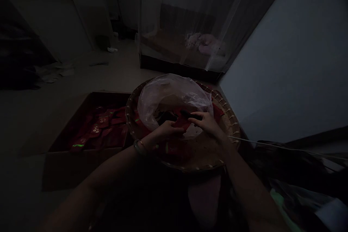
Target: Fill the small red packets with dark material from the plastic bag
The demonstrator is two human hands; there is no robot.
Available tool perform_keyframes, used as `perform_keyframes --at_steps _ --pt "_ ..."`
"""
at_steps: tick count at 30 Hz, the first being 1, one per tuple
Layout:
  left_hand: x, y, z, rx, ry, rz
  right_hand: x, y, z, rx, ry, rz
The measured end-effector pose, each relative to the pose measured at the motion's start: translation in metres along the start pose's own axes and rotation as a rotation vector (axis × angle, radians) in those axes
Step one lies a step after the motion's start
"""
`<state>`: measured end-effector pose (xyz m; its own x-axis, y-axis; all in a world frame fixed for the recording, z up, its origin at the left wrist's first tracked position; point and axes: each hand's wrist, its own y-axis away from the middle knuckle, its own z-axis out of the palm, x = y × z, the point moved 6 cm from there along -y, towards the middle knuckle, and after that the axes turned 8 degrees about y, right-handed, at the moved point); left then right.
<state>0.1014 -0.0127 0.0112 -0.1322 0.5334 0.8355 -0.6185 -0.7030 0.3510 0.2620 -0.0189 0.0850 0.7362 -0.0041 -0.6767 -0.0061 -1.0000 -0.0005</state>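
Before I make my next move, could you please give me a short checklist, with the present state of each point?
1. Left hand grips the red piece firmly: cannot tell, though they meet.
2. Right hand holds the dark piece: ok.
3. Plastic bag open: ok, its mouth faces the hands.
4. Bag resting on the basket: ok.
5. Box open: ok, red pouches show inside.
6. Light good: not ok, very dim.

Red cloth (183,121) (seemingly), dark object (186,114)

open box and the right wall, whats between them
In the head view, a round woven tray holding a plastic bag lies between the box and the wall.
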Motion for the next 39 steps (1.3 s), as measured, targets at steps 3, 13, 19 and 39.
perform_keyframes --at_steps 3,13,19,39 --pt "-0.002 -0.002 0.000 -0.030 0.016 -0.004 0.001 -0.001 0.003 -0.022 0.000 -0.002" --pt "0.002 0.006 0.002 -0.009 0.001 -0.026 0.002 -0.001 0.006 -0.027 -0.020 0.002" --pt "-0.002 0.005 -0.001 -0.021 -0.050 -0.033 0.002 0.002 0.010 -0.050 -0.035 0.018" --pt "0.028 0.034 -0.061 -0.207 -0.634 -0.046 0.091 0.053 0.022 -0.602 0.461 0.032"
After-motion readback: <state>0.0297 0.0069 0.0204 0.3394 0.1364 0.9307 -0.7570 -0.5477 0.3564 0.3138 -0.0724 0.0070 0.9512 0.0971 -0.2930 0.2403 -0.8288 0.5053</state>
